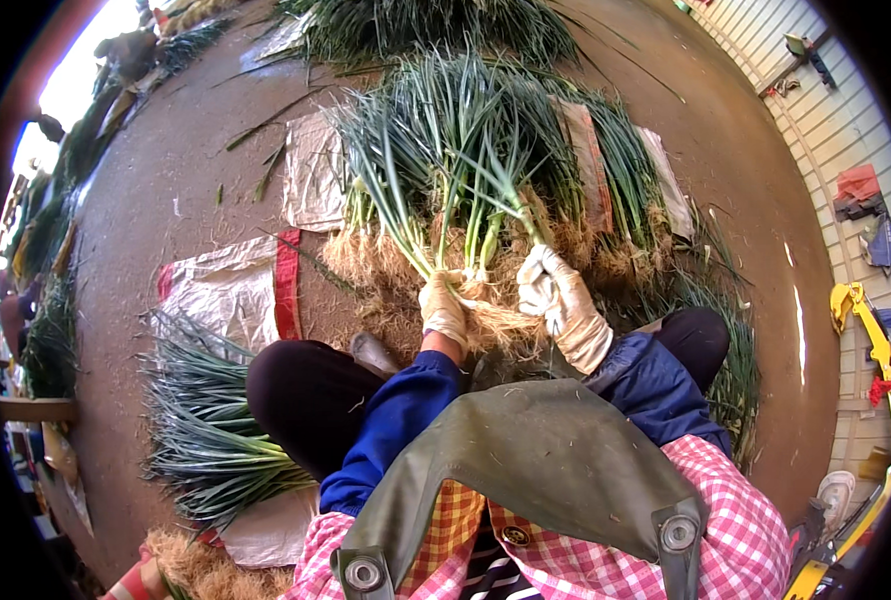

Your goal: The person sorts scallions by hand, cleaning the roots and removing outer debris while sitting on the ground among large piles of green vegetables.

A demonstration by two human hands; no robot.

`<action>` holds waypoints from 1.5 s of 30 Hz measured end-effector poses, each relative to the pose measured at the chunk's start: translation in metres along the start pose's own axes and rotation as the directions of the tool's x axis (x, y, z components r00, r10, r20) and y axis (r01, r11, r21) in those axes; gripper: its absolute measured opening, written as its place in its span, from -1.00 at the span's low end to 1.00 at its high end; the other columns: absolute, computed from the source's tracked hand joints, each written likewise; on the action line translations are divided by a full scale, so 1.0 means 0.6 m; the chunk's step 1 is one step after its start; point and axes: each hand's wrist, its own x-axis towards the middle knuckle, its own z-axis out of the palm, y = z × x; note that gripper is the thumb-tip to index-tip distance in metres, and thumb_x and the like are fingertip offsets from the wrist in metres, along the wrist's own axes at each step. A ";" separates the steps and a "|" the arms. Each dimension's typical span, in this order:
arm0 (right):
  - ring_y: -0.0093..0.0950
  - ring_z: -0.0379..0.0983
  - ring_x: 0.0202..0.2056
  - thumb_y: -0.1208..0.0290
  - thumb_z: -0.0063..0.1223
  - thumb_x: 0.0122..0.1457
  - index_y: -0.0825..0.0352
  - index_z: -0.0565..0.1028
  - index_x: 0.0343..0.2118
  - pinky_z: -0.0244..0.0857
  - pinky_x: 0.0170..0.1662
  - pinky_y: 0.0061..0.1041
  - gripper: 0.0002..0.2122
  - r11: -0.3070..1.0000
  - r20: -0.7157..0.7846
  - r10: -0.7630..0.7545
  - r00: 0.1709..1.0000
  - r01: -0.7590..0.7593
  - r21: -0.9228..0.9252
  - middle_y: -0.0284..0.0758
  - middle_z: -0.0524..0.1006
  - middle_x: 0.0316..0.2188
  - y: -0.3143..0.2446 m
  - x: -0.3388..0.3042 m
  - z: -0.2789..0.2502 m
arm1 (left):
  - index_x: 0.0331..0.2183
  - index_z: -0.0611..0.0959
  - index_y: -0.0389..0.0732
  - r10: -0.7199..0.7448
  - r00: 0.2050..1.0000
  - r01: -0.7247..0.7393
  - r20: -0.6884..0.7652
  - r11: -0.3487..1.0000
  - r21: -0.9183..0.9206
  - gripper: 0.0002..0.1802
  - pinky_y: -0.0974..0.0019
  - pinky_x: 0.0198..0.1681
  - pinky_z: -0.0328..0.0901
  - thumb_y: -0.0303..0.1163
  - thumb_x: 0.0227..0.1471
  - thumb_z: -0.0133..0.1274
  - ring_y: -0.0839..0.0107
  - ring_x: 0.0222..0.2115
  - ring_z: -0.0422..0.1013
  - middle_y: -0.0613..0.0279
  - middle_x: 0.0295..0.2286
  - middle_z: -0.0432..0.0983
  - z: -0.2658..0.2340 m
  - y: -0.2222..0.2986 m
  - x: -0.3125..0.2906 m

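"Where are the scallions [421,262]?"
"At the near edge of the heap [526,130]: gloved left hand [444,305] closed round several, right hand [564,303] clasping another."
"Handling?"
"Probably light, crisp, easily bruised; hold firm shanks, not floppy leaves."

A few green onions [406,238] are gripped by their pale lower stems in the left hand [444,305], their long green leaves fanning upward. Tan, stringy roots [501,320] (a thick tuft) trail sideways between the hands. Another onion [516,205], its leaves splayed, slants up and leftward from the right hand [558,300].
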 end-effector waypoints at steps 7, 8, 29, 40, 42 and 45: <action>-0.77 0.03 -0.80 0.11 -0.07 0.24 0.29 0.50 -0.45 -0.04 -0.74 -0.74 -0.68 0.955 -0.379 -0.117 0.918 0.000 -0.296 -0.66 0.18 -0.80 -0.023 0.057 -0.066 | -0.45 0.55 -0.28 0.109 0.994 -0.110 0.020 0.956 0.270 -0.75 0.31 -0.43 0.37 -0.27 -0.04 -0.02 0.33 -0.54 0.42 0.18 -0.53 0.48 -0.027 -0.017 0.031; -0.76 0.04 -0.80 0.11 0.03 0.18 0.28 0.50 -0.47 -0.04 -0.74 -0.74 -0.69 0.949 -0.458 -0.131 0.879 -0.022 -0.314 -0.65 0.19 -0.80 0.000 0.075 -0.073 | -0.45 0.56 -0.28 0.107 0.994 -0.111 0.029 0.950 0.291 -0.75 0.32 -0.43 0.36 -0.27 -0.04 -0.02 0.33 -0.54 0.42 0.18 -0.54 0.48 -0.020 -0.011 0.016; -0.67 0.24 -0.66 0.20 -0.08 0.26 0.37 0.56 -0.22 0.14 -0.58 -0.67 -0.69 0.911 -0.373 0.185 0.909 -0.302 -0.282 -0.51 0.41 -0.66 0.035 0.143 -0.120 | -0.37 0.56 -0.25 -0.022 0.998 0.002 0.060 0.950 0.313 -0.79 0.32 -0.47 0.33 -0.40 -0.14 0.05 0.37 -0.47 0.41 0.25 -0.48 0.47 -0.019 -0.011 0.020; -0.63 0.37 -0.53 0.24 0.18 0.04 0.28 0.57 -0.37 0.22 -0.45 -0.59 -0.80 0.662 -0.409 -0.003 0.912 -0.305 -0.684 -0.42 0.57 -0.51 0.067 0.155 -0.106 | -0.33 0.57 -0.33 -0.031 0.998 0.019 0.055 0.977 0.214 -0.74 0.33 -0.35 0.35 -0.35 -0.05 0.05 0.32 -0.46 0.45 0.15 -0.45 0.52 -0.015 -0.018 0.021; -0.47 0.46 -0.38 0.33 0.12 0.07 0.31 0.57 -0.37 0.28 -0.22 -0.49 -0.84 0.800 -0.450 0.085 0.889 -0.330 -0.501 -0.34 0.57 -0.49 0.066 0.154 -0.129 | -0.34 0.56 -0.34 -0.033 0.997 0.020 0.063 0.978 0.209 -0.74 0.30 -0.35 0.38 -0.32 -0.01 0.05 0.29 -0.47 0.47 0.12 -0.45 0.53 -0.017 -0.021 0.022; -0.45 0.44 -0.59 0.37 0.06 0.13 0.40 0.51 -0.46 0.26 -0.55 -0.49 -0.83 0.969 -0.281 -0.004 0.960 -0.065 -0.236 -0.29 0.56 -0.55 0.071 0.150 -0.135 | -0.35 0.54 -0.35 0.061 0.997 -0.072 0.055 0.970 0.233 -0.74 0.24 -0.38 0.42 -0.32 0.03 0.02 0.27 -0.49 0.48 0.08 -0.46 0.53 -0.031 -0.014 0.036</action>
